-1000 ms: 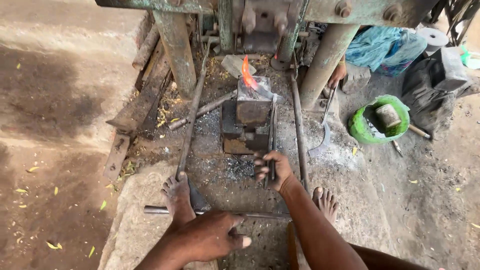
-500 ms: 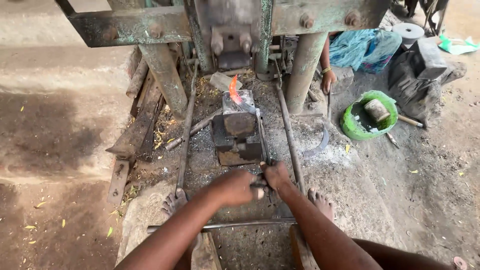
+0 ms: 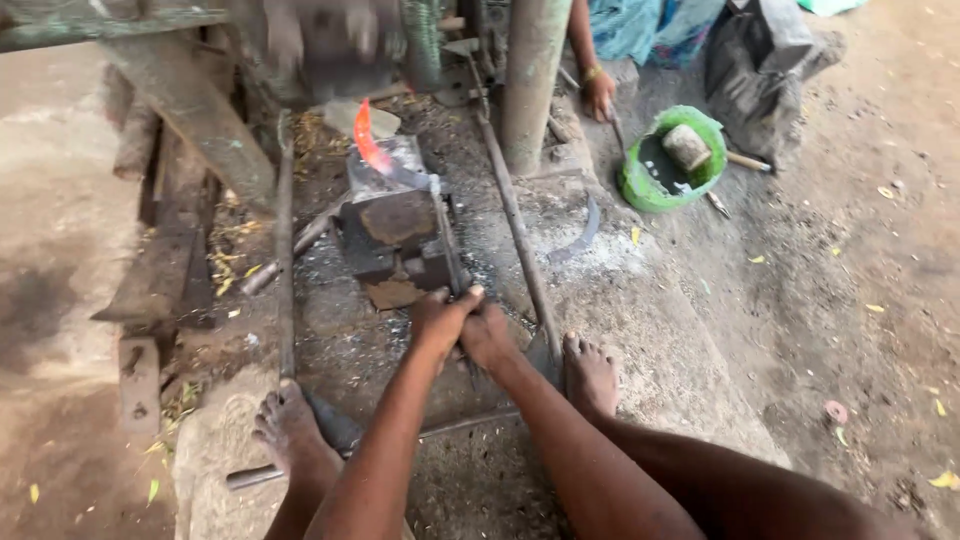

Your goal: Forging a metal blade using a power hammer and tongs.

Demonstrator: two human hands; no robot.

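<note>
Over on the left there's a weathered wooden beam [image 3: 190,110] slanting down, with a long iron rod [image 3: 285,260] running along the sooty ground beside it, and the person's bare left foot [image 3: 290,430] resting on a stone slab [image 3: 215,450] across another metal bar [image 3: 250,476]. Moving in, the left hand [image 3: 438,320] is wrapped shut around the near end of a pair of long tongs [image 3: 447,250], fingers curled over the handles, and the right hand [image 3: 487,335] is pressed right up against it, also closed on the same handles. The tongs run straight away from the fingers up to a dark anvil block [image 3: 395,235], where their far end holds a glowing orange curved blade [image 3: 366,140] on top of the block, well apart from the hands. Right of that sits the right foot [image 3: 590,375], then a finished dark sickle blade [image 3: 578,235] lying on the dirt. Further right, another person's hand [image 3: 600,95] rests near a green bowl [image 3: 640,185] with a mallet [image 3: 700,150] in it.
</note>
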